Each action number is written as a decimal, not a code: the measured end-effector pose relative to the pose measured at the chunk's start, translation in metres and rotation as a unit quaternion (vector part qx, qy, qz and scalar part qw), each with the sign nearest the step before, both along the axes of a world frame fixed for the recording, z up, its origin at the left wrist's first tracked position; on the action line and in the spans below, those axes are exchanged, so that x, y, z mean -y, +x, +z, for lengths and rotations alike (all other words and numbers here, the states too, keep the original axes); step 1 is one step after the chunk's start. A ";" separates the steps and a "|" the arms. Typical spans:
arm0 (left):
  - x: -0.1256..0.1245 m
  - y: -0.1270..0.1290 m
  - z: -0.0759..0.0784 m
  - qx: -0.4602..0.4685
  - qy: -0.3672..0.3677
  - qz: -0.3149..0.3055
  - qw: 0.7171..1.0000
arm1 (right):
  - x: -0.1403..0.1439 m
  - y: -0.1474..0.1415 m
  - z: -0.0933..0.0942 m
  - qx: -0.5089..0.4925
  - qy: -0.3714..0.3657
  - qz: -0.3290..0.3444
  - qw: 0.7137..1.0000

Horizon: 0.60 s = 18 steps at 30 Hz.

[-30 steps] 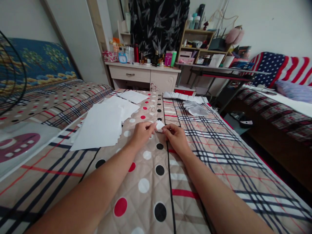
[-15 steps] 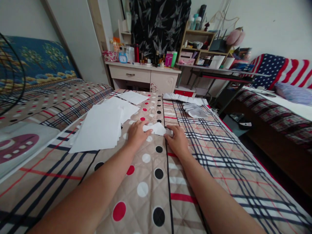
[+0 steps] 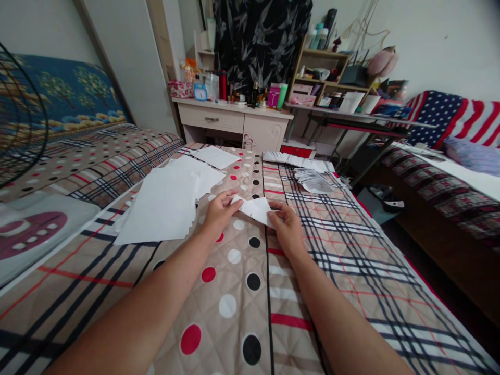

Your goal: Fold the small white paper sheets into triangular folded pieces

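On the quilted bed cover (image 3: 250,312), approx. mid-frame, both hands held one small folded paper piece (image 3: 255,208) just above the dotted strip. L hand (image 3: 219,213) pinched its left tip betw. thumb & fingers; R hand (image 3: 287,229) pinched the right/near edge, thumb on top, fingers curled under. Piece looked partly folded, w/ a pointed flap toward the L hand; exact fold pattern too small to tell. It sat lifted slightly off the cover or resting lightly on it, can't tell which.

Just left of the L hand lay a loose stack of white sheets (image 3: 164,205), fanned & overlapping, w/ a single sheet (image 3: 214,156) further back. Beyond the R hand, well apart, a pile of finished folded pieces (image 3: 314,179) sat on the plaid part, & a row of more white pieces (image 3: 292,159) lay near the far edge of the bed.

Judgement re: the fold in hand: the soft quilt gave poor backing, so a crease would've come out sharper if edges were lined up first, held w/ one pinch, then run flat w/ a fingertip from the middle outward. Both pinches looked close to the edges, which suited alignment; grip too tight would've crumpled thin paper. Keeping the piece clear of the sheet stack would've avoided dragging loose sheets along.
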State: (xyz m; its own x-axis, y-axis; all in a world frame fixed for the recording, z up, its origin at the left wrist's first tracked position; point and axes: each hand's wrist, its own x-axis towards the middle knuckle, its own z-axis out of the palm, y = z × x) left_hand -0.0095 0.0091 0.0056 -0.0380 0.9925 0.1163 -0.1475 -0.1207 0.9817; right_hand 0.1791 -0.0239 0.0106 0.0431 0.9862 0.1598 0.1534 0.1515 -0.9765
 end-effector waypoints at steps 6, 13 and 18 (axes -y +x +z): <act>0.007 0.009 0.002 0.075 -0.022 -0.068 0.995 | 0.010 -0.010 0.010 -0.091 -0.038 -0.007 0.995; 0.010 0.009 0.003 0.125 -0.035 -0.106 0.986 | 0.010 -0.009 0.009 -0.138 -0.070 -0.019 0.988; 0.013 0.011 0.009 0.169 -0.053 -0.109 0.978 | 0.008 -0.010 0.010 -0.147 -0.084 -0.016 0.985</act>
